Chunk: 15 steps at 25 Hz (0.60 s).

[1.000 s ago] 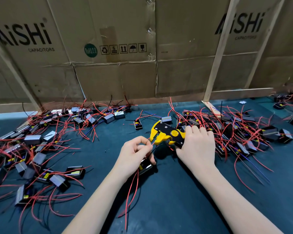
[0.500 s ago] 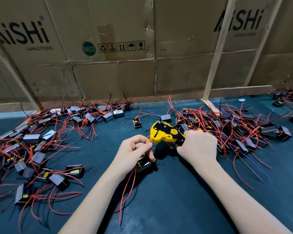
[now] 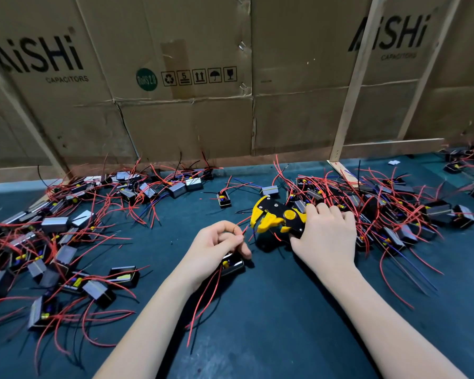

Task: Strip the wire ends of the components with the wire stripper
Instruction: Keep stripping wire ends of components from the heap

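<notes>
My right hand (image 3: pixel 326 236) grips the handles of a yellow and black wire stripper (image 3: pixel 275 217), whose jaws point left and stand apart. My left hand (image 3: pixel 216 247) pinches a thin red wire (image 3: pixel 244 231) between thumb and fingertips, its tip just left of the jaws. That wire belongs to a small black component (image 3: pixel 231 265) tucked under my left palm. Other red leads from the component trail down over the mat beside my left forearm.
A pile of black and grey components with red wires (image 3: pixel 66 242) covers the left of the dark green mat (image 3: pixel 271 324). Another tangled pile (image 3: pixel 394 209) lies right of the stripper. Cardboard sheets (image 3: pixel 189 105) and wooden slats wall the back edge.
The stripper jaws have opened and pulled slightly right, away from the wire. My left hand still pinches the red wire, now free of the jaws.
</notes>
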Each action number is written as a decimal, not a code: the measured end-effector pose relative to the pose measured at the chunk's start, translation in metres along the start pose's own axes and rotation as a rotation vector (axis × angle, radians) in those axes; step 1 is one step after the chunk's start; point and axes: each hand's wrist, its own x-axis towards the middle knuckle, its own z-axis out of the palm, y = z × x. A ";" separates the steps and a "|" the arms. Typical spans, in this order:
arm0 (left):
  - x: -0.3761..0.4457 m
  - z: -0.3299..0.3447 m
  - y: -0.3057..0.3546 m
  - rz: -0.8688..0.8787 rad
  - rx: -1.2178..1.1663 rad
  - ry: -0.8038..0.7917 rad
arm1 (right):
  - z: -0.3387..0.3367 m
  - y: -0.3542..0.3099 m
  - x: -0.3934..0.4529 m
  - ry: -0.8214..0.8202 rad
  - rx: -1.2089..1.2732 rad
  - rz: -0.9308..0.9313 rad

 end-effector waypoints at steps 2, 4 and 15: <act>0.000 0.001 0.001 -0.001 -0.014 -0.005 | 0.001 -0.002 -0.001 -0.020 -0.007 -0.008; 0.000 0.000 0.002 -0.014 -0.027 -0.014 | 0.002 -0.002 -0.001 -0.028 -0.015 -0.011; -0.001 0.004 -0.001 0.012 0.153 -0.011 | 0.002 -0.001 -0.002 -0.034 -0.037 -0.019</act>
